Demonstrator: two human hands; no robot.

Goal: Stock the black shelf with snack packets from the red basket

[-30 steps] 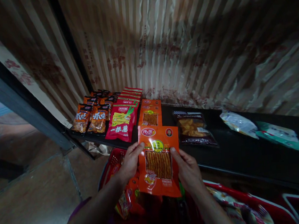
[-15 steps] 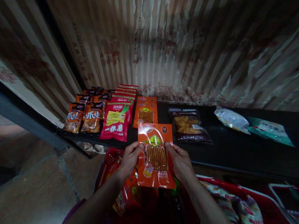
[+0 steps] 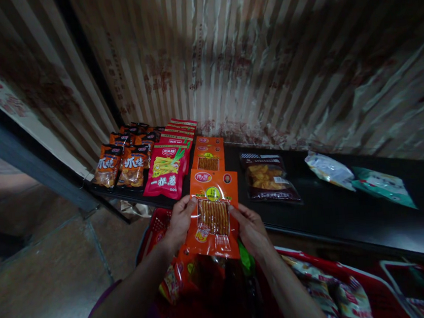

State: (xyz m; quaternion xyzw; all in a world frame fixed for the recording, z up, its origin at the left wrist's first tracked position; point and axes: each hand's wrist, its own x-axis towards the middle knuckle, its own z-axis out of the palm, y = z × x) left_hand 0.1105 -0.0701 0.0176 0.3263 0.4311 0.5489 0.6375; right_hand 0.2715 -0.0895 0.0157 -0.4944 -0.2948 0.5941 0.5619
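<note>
Flat orange packets [image 3: 207, 150] partly hidden behind the held packet [image 3: 214, 215], red basket [image 3: 381, 292] at right cut off below.

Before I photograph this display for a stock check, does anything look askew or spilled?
Mildly: the white plastic packet lies slanted on the black flat shelf, unlike the tidy row of pink-red plastic packets. No spill shows. The held rectangular orange plastic packet looks intact.

Held pkt [image 3: 215, 215] (clock ctr) is btwn L hand [image 3: 179, 221] & R hand [image 3: 253, 230], shelf [image 3: 314, 219] behind has matching pkts [image 3: 208, 153] at 12, onion pkts [image 3: 165, 169] 11, small bags [image 3: 131, 166] 10, chip bag [image 3: 269, 176] 2, pouches [image 3: 329, 169] 2-3, near basket [image 3: 162, 219] at 6-8, R basket [image 3: 319, 260] 4.
</note>
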